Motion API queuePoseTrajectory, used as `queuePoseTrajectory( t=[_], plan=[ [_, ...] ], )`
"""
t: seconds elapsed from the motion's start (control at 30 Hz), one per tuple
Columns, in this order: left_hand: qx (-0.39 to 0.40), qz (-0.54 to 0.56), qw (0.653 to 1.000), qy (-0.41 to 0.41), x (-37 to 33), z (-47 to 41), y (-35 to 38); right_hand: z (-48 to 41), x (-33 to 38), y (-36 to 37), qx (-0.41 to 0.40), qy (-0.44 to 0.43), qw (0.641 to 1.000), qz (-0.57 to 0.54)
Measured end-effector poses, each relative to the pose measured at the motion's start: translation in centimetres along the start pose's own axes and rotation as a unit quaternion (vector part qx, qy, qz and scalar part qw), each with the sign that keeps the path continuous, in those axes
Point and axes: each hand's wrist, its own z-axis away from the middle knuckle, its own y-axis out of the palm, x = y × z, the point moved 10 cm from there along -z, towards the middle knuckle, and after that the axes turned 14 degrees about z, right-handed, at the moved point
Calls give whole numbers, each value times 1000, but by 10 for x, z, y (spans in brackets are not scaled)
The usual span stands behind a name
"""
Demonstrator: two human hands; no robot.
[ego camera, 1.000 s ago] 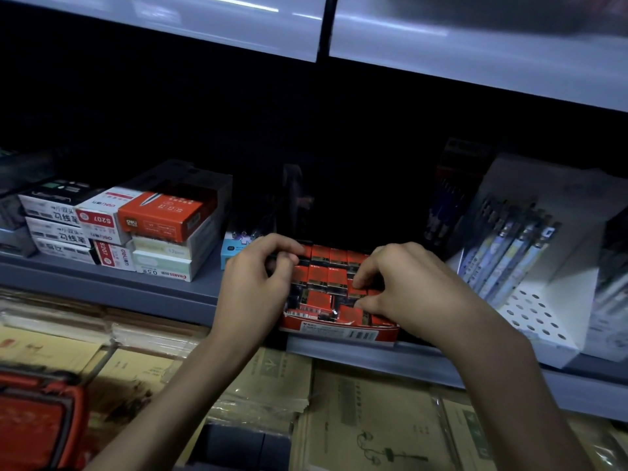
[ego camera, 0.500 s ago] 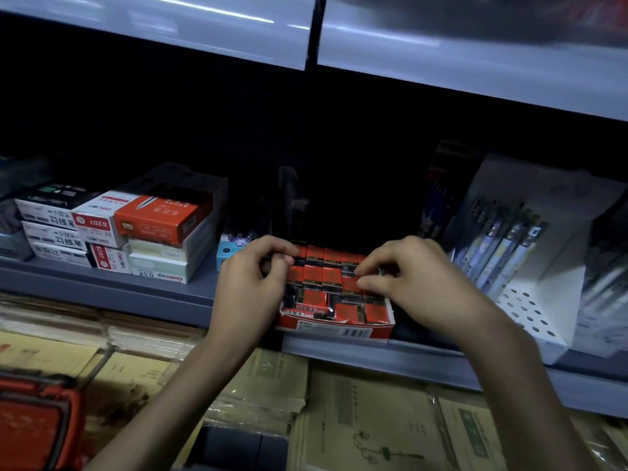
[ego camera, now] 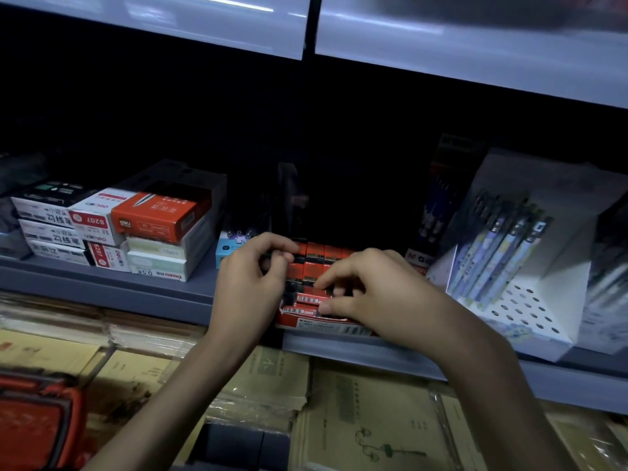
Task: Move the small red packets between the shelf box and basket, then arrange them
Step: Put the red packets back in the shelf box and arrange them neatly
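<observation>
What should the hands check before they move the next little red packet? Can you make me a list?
1. Right hand has a packet: ok, thumb and fingertips pinch a red packet near the box's front.
2. Left hand steadies the box: cannot tell. Its curled fingers sit at the left edge of the shelf box, and what they hold is hidden.
3. Box rests on the shelf: ok, though right at the front edge.
4. Back packets are tidy: ok, they stand in even rows.
5. Red basket is ready: cannot tell, only part of it shows at the lower left.
</observation>
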Motion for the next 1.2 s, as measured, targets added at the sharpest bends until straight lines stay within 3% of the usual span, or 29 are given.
queuePoseTrajectory(
  t=[0.27,0.53,0.8,1.03,1.2],
  plan=[
    [4,15,1000,-8,-1,1,-1,0,0,-2,8,-13,1000,-4],
    [-1,9,1000,-8,0,0,0,5,-22,-34,-57,-13,988,-143],
    [6,21,1000,-13,0,2,1,12,-35,-41,-57,-10,984,-170],
    [4,19,1000,-12,0,2,1,8,-57,-44,-114,30,983,-143],
    [3,23,1000,-15,0,2,1,-3,-55,-28,-91,35,988,-123]
  ],
)
